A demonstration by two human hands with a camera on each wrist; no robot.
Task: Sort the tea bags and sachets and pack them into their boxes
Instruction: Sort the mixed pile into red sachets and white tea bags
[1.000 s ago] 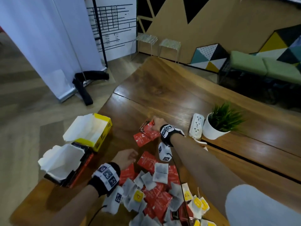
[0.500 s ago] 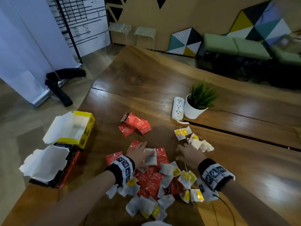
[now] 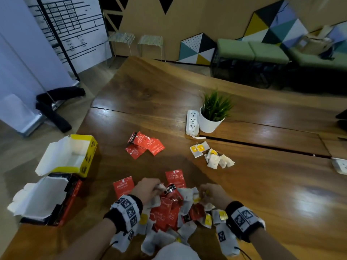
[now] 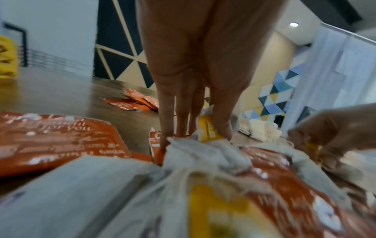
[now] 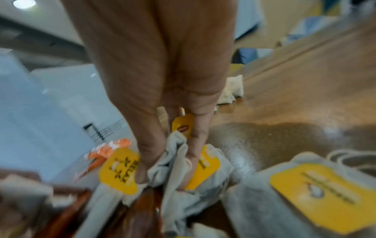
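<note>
A mixed pile [image 3: 169, 212] of red sachets and white tea bags with yellow tags lies at the table's near edge. My left hand [image 3: 156, 187] is in the pile's far left side and pinches a tea bag [image 4: 207, 131] by its yellow tag. My right hand [image 3: 204, 193] is on the pile's far right and pinches another tea bag [image 5: 177, 151] between thumb and fingers. Farther back lie a sorted group of red sachets [image 3: 144, 145] and a group of tea bags [image 3: 213, 156]. An open yellow box [image 3: 86, 154] and an open red-black box [image 3: 69, 199] stand at the left.
A white potted plant [image 3: 210, 121] and a white power strip [image 3: 192, 121] stand behind the sorted tea bags. Two single red sachets [image 3: 123, 185] lie just beyond the pile. The table's left edge [image 3: 80, 124] runs close to the boxes.
My right hand has come back from the far red sachets to the pile's right side. Both hands now pinch tea bags in the pile.
</note>
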